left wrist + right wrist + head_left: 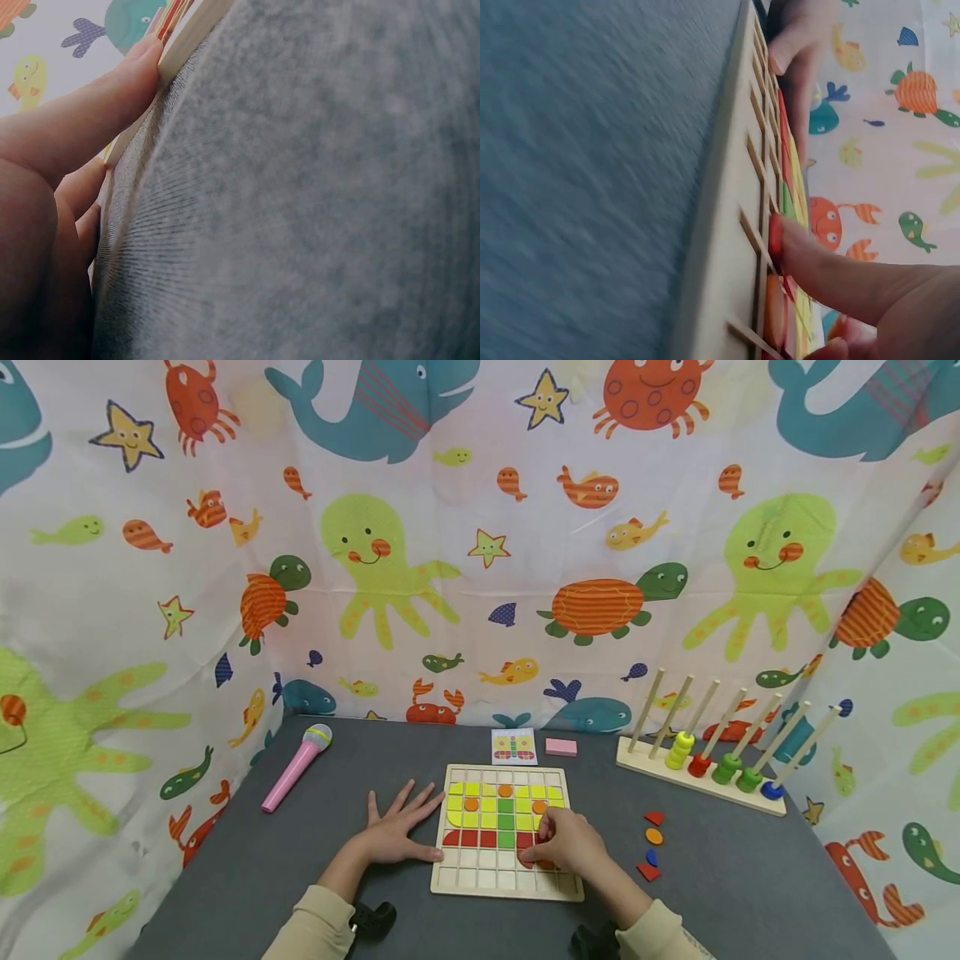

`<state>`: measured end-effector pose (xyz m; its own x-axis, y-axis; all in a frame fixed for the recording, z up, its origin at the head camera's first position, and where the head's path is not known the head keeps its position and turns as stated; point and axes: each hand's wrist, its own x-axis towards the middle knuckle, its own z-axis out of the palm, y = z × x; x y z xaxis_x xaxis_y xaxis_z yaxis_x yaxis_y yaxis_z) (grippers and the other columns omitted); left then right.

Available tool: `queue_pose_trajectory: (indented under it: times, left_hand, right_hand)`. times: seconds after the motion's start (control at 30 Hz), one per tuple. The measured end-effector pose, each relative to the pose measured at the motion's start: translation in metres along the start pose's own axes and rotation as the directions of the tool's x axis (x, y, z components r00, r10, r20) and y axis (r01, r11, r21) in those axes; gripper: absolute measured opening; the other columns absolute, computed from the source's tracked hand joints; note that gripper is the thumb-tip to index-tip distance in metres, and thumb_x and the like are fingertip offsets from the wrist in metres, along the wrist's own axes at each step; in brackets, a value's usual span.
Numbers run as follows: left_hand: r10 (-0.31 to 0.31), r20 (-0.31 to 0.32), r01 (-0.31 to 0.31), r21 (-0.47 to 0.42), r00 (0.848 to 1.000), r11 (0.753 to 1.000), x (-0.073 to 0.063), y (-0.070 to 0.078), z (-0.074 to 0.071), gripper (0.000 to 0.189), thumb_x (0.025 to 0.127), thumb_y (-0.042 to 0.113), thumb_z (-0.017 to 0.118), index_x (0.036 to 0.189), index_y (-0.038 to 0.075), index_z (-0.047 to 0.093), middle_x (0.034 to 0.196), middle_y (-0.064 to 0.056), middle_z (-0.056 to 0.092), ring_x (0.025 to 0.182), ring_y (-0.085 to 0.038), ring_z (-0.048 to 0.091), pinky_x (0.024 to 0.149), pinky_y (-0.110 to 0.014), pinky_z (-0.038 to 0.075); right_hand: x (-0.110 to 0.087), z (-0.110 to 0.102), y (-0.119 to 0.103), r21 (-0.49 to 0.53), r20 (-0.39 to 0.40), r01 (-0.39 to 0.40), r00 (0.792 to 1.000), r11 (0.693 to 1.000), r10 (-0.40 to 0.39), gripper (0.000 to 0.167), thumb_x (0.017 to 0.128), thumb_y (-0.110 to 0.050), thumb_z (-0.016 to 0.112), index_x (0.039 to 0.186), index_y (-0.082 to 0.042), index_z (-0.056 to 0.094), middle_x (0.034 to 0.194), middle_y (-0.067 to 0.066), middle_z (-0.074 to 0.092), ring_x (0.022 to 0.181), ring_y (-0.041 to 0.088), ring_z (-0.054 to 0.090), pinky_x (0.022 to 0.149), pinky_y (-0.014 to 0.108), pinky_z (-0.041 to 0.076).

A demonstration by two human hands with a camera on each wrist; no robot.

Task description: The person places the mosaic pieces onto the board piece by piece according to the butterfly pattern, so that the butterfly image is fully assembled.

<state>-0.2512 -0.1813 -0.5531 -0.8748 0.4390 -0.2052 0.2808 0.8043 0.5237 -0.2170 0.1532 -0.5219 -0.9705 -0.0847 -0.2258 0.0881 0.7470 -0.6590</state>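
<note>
A wooden grid board holds yellow, orange, green and red tiles laid as a butterfly-like pattern. My left hand lies spread on the dark table with its thumb touching the board's left edge; the left wrist view shows the thumb against the wooden rim. Over the lower right of the pattern, my right hand has curled fingers and holds a red tile down at the board with its thumb. An orange-red piece sits in the neighbouring cell. The index fingertip's contact is partly hidden.
Loose red, orange and blue pieces lie right of the board. Behind it are a pattern card and a pink block. A peg counting stand with coloured rings stands back right. A pink toy microphone lies left.
</note>
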Motion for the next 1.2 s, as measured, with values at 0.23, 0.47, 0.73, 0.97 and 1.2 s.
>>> queue_pose_trajectory:
  times: [0.23, 0.47, 0.73, 0.97, 1.2]
  left_hand:
    - [0.000, 0.001, 0.000, 0.001, 1.000, 1.000, 0.002, 0.001, -0.001, 0.105, 0.075, 0.075, 0.070, 0.161, 0.037, 0.023, 0.170, 0.007, 0.014, 0.158, -0.033, -0.007, 0.104, -0.075, -0.027]
    - [0.022, -0.003, -0.022, -0.016, 1.000, 1.000, 0.001, 0.001, 0.002, 0.107, 0.075, 0.075, 0.070, 0.161, 0.032, 0.024, 0.170, 0.001, 0.016, 0.157, -0.037, -0.005, 0.104, -0.074, -0.028]
    - [0.011, 0.004, -0.011, -0.030, 1.000, 1.000, -0.001, -0.001, 0.003, 0.107, 0.075, 0.074, 0.071, 0.161, 0.032, 0.025, 0.171, 0.000, 0.016, 0.157, -0.037, -0.005, 0.104, -0.074, -0.028]
    - [0.043, -0.025, -0.044, -0.053, 0.999, 0.998, 0.001, -0.006, 0.008, 0.105, 0.075, 0.076, 0.070, 0.161, 0.035, 0.025, 0.170, 0.001, 0.017, 0.157, -0.037, -0.006, 0.100, -0.074, -0.033]
    - [0.019, -0.003, -0.020, -0.049, 1.000, 0.999, 0.001, -0.003, 0.003, 0.109, 0.074, 0.077, 0.069, 0.162, 0.035, 0.022, 0.171, 0.002, 0.014, 0.157, -0.035, -0.007, 0.103, -0.071, -0.032]
  right_hand:
    - [0.007, -0.013, 0.003, -0.049, -0.024, -0.020, 1.000, 0.999, 0.019, 0.051, 0.064, -0.036, 0.096, 0.080, -0.010, 0.056, 0.072, 0.006, 0.052, 0.064, 0.020, 0.052, 0.050, 0.029, 0.034]
    - [-0.004, -0.038, 0.025, 0.023, -0.132, -0.017, 0.991, 1.000, 0.020, 0.038, 0.073, -0.030, 0.092, 0.080, -0.011, 0.060, 0.070, 0.004, 0.052, 0.064, 0.019, 0.049, 0.053, 0.029, 0.034]
    - [-0.025, -0.070, 0.066, -0.035, -0.173, -0.052, 0.984, 0.998, 0.045, 0.027, 0.078, -0.024, 0.088, 0.080, -0.012, 0.065, 0.070, 0.002, 0.056, 0.064, 0.017, 0.050, 0.057, 0.030, 0.037]
    - [-0.044, -0.094, 0.098, -0.096, -0.188, -0.156, 0.973, 0.983, 0.136, 0.036, 0.080, -0.037, 0.085, 0.080, -0.010, 0.062, 0.071, 0.001, 0.058, 0.063, 0.018, 0.051, 0.056, 0.031, 0.037]
    - [-0.052, -0.107, 0.119, -0.133, -0.138, -0.276, 0.956, 0.952, 0.258, 0.046, 0.077, -0.055, 0.083, 0.071, -0.013, 0.065, 0.067, 0.001, 0.055, 0.065, 0.018, 0.050, 0.056, 0.031, 0.034]
